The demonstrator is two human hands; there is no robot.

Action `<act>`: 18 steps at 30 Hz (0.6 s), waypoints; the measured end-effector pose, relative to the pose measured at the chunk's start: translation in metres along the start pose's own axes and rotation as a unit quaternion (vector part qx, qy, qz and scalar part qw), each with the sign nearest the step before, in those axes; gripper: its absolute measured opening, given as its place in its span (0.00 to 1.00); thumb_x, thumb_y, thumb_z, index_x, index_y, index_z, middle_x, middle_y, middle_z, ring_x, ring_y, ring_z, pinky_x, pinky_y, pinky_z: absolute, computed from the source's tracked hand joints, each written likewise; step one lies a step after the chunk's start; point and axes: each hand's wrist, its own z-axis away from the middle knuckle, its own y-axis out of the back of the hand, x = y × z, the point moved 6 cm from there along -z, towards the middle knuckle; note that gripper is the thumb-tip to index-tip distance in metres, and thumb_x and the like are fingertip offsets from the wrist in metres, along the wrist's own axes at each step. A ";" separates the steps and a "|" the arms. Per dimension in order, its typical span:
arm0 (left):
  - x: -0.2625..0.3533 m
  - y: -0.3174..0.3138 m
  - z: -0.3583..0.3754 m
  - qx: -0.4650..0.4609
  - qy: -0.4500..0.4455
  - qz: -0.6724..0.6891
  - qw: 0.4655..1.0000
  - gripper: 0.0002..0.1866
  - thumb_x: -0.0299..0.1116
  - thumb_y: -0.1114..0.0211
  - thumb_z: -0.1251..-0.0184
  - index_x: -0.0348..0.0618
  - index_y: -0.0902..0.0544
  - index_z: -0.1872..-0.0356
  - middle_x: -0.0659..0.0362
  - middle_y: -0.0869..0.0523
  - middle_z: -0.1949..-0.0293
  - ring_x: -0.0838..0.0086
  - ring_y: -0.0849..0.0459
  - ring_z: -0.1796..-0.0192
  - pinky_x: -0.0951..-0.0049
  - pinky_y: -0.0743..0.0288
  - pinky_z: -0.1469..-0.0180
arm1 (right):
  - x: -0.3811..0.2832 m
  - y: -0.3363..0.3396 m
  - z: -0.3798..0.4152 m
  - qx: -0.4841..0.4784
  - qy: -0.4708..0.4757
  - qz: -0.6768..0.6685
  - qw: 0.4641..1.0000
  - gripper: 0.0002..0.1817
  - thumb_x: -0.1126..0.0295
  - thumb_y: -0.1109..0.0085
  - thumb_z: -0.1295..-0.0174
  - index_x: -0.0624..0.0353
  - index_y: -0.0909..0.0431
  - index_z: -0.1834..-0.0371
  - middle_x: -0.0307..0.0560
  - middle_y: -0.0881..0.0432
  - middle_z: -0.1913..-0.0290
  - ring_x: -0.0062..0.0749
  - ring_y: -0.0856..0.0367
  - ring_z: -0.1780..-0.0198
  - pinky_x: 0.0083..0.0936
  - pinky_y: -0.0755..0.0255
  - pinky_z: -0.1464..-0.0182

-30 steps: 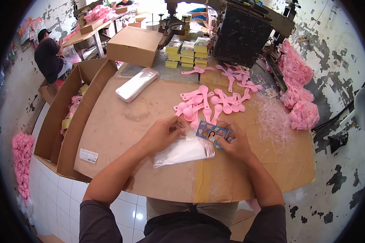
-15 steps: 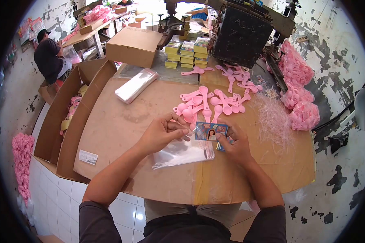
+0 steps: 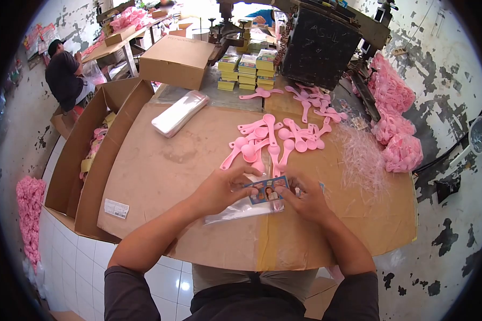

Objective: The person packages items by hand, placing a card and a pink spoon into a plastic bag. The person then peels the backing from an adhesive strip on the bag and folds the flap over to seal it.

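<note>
A blue printed card (image 3: 268,191) with pictures of people is pinched in my right hand (image 3: 309,200), thumb on its front. A bit of another card shows behind those fingers. My left hand (image 3: 219,188) is closed at the card's left end, its fingers curled on what looks like a clear plastic bag; the film is hard to see there. Below the card, flat clear plastic bags (image 3: 241,212) lie on the cardboard-covered table (image 3: 198,243). Just beyond my hands is a heap of pink measuring spoons (image 3: 273,138), some touching the card's far side or close to it.
A stack of clear bags (image 3: 180,113) lies at the left. Behind stand card stacks (image 3: 247,67), a closed carton (image 3: 177,56) and a black machine box (image 3: 319,45). Plastic scraps (image 3: 361,155) and pink bundles (image 3: 401,152) are at the right. Far left, a person (image 3: 64,75) sits.
The card has shifted down and slightly left and is tilted, its left end now at my left fingers. My right hand has moved down and left slightly; my left hand has moved a little right.
</note>
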 end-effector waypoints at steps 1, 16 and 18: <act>0.007 -0.002 0.002 -0.008 -0.002 -0.026 1.000 0.20 0.24 0.31 0.26 0.37 0.25 0.36 0.52 0.07 0.55 0.75 0.09 0.50 0.71 0.15 0.47 | 0.002 -0.002 0.002 0.028 -0.033 -0.045 0.998 0.21 0.77 0.33 0.30 0.64 0.23 0.36 0.44 0.15 0.54 0.21 0.17 0.56 0.22 0.23 0.55; -0.016 0.006 -0.003 0.057 0.045 0.144 0.987 0.17 0.28 0.33 0.23 0.33 0.20 0.38 0.56 0.08 0.53 0.81 0.12 0.53 0.77 0.17 0.52 | 0.020 0.021 -0.060 0.062 0.015 0.122 0.991 0.14 0.60 0.39 0.27 0.62 0.14 0.59 0.52 0.18 0.52 0.43 0.20 0.47 0.37 0.27 0.42; -0.018 0.007 -0.004 0.060 0.048 0.160 0.984 0.16 0.29 0.33 0.22 0.32 0.19 0.39 0.57 0.08 0.54 0.82 0.12 0.54 0.79 0.17 0.53 | 0.042 0.024 -0.083 0.088 0.018 0.245 0.965 0.13 0.63 0.38 0.29 0.62 0.14 0.62 0.54 0.19 0.50 0.47 0.20 0.47 0.40 0.26 0.43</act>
